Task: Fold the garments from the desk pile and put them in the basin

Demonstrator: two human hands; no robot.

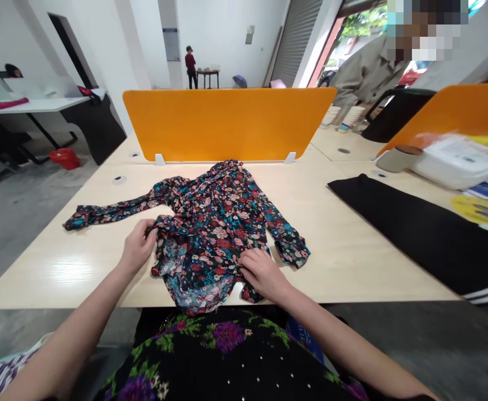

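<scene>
A dark floral long-sleeved blouse [219, 223] lies spread on the pale wooden table [336, 273], its collar end toward the orange divider. One sleeve stretches out to the left; the other angles down to the right. The hem hangs slightly over the front edge. My left hand [139, 245] pinches the blouse's left side edge between thumb and fingers. On the lower right side of the blouse rests my right hand [263, 273], its fingers curled on the cloth near the hem and gripping a bit of it.
An orange divider [227, 125] stands behind the blouse. To the right lie folded black trousers [419, 234] with white stripes, a white plastic container [461, 161] and a black jug [398, 114]. A person in a beige top [365, 67] is beyond the table, near paper cups [350, 118].
</scene>
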